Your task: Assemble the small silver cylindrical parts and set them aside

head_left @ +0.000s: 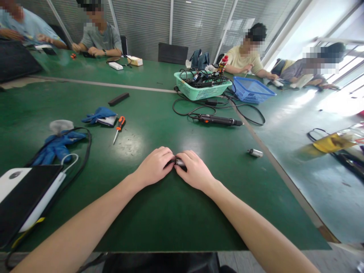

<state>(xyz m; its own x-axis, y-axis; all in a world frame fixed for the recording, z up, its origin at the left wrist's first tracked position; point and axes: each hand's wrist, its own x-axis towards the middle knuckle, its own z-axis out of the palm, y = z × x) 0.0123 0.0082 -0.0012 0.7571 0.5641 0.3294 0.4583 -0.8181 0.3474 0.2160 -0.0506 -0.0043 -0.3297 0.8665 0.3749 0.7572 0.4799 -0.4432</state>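
Note:
My left hand and my right hand meet over the green table, fingertips nearly touching. A small silver cylinder shows between the thumb and fingers of my right hand, which is closed on it. My left hand pinches a small dark piece against the cylinder's end; most of this piece is hidden by the fingers. Farther right lies another short silver cylinder with a dark end. An orange-and-black screwdriver rests beyond my left hand.
A black electric screwdriver trails its cable near a green basket of tools and a blue basket. Blue gloves, a black bar and a phone with a white cable lie left. Several people sit around.

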